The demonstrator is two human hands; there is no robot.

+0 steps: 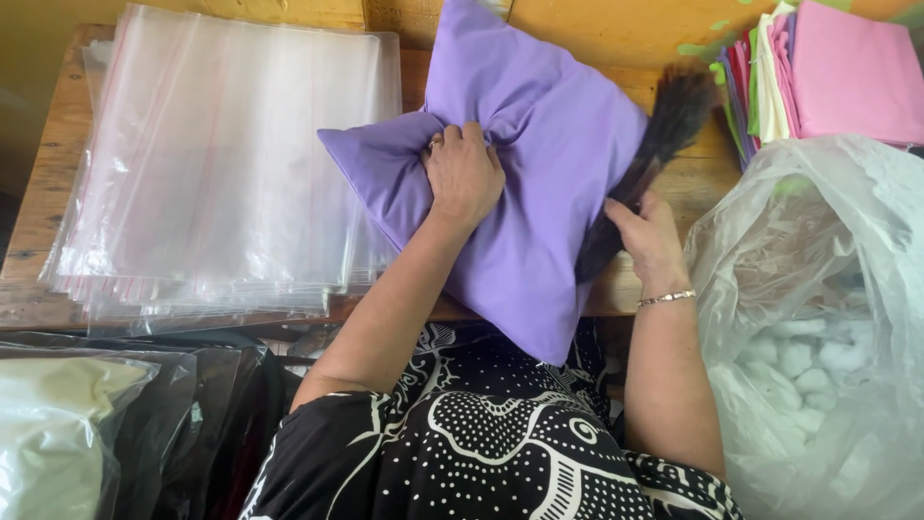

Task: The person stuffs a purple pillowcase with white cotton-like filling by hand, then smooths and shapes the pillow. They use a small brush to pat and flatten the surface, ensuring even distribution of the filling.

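Note:
A stuffed purple pillow (539, 173) lies tilted on the wooden table (58, 144), one corner hanging over the near edge. My left hand (464, 173) presses into its middle, fingers closed on a bunch of the purple fabric. My right hand (647, 236) sits at the pillow's right edge, holding a dark brush of bristles or feathers (654, 144) that slants up to the right against the pillow.
A stack of clear plastic bags (221, 164) covers the table's left side. Folded pink, white and coloured cloths (828, 67) are piled at the back right. A large clear bag of white stuffing (818, 337) stands at the right. Dark bagged items (96, 424) lie at the lower left.

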